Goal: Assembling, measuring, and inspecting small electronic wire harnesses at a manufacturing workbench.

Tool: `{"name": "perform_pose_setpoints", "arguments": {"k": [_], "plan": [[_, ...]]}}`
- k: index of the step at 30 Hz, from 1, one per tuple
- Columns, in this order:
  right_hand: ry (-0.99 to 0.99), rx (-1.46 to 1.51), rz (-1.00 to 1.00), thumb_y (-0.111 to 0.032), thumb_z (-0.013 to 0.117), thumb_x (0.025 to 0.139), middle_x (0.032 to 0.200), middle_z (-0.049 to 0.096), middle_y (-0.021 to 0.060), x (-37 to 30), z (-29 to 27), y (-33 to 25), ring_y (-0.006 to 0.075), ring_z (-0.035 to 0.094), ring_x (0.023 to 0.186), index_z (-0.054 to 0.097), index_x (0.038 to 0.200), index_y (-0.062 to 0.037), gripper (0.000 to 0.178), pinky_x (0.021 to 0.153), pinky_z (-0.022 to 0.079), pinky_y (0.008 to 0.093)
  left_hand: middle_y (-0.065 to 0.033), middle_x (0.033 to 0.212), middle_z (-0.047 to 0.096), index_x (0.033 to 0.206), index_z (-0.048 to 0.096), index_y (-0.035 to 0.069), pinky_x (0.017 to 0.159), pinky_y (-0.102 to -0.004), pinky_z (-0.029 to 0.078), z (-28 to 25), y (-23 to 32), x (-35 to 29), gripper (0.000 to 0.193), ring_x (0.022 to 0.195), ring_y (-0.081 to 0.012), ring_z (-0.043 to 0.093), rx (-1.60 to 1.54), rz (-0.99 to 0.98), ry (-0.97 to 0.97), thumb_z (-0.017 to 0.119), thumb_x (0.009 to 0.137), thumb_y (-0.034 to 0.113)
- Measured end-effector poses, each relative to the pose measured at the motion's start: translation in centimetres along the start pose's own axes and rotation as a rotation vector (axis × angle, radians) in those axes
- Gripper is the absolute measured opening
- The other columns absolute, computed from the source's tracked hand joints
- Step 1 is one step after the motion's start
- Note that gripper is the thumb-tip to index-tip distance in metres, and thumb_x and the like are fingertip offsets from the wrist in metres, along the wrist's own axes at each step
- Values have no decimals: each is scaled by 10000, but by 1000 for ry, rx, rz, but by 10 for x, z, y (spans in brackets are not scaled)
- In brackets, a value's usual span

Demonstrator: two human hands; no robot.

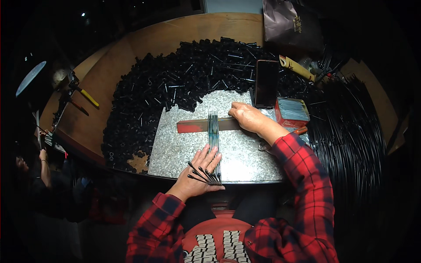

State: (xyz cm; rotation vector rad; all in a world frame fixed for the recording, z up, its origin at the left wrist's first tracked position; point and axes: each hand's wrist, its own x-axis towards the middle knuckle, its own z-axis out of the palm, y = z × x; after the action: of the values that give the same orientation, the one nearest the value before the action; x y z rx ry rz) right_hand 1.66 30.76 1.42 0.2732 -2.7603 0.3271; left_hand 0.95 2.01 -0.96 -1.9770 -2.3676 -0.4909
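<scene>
A row of thin dark rods (pixel 213 136) lies across a reddish-brown bar (pixel 193 126) on a speckled metal sheet (pixel 175 151). Their near ends bend back into short stems with small black knobs, which cross over my left hand (pixel 195 177). That hand is open, palm down at the sheet's front edge, its fingers stretched out and fingertips touching the rods. My right hand (pixel 250 117) is over the right part of the bar, fingers curled together. Whatever sits between those fingertips is hidden.
Small black parts (pixel 144 87) are heaped behind and left of the sheet. To the right stand a phone (pixel 266 83), a red box of thin pins (pixel 293 109) and a mass of long black rods (pixel 351 136). A person's arm (pixel 44 168) shows far left.
</scene>
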Motion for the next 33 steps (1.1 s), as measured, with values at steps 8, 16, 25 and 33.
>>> {"name": "perform_pose_setpoints", "arguments": {"k": [8, 16, 25, 33], "plan": [[59, -88, -38, -61, 515, 772, 861, 560, 143, 7, -2, -5, 322, 586, 861, 586, 769, -16, 85, 732, 485, 408, -197, 1454, 293, 1362, 378, 30, 1114, -487, 207, -3, 1, 1, 959, 1374, -390, 207, -13, 1, -8, 747, 645, 549], [-6, -97, -64, -94, 510, 786, 852, 559, 144, 7, 1, -4, 321, 582, 845, 589, 760, -20, 111, 720, 484, 409, -245, 1450, 265, 1375, 340, 9, 1120, -469, 205, -1, -2, -2, 1007, 1372, -397, 214, -39, -16, 21, 746, 640, 564], [58, -110, -74, -84, 514, 780, 847, 556, 145, 11, 2, -9, 309, 576, 836, 596, 753, -17, 110, 718, 482, 407, -232, 1432, 306, 1394, 320, 15, 1111, -465, 234, -5, 2, 1, 1004, 1351, -386, 266, -12, -8, 19, 733, 657, 556], [76, -67, -72, -91, 537, 770, 815, 559, 147, 13, 3, -13, 310, 582, 823, 595, 742, -1, 111, 722, 484, 398, -237, 1433, 306, 1370, 345, -2, 1119, -442, 233, -3, 1, -2, 1024, 1362, -374, 254, -18, -24, 37, 745, 629, 581]]}}
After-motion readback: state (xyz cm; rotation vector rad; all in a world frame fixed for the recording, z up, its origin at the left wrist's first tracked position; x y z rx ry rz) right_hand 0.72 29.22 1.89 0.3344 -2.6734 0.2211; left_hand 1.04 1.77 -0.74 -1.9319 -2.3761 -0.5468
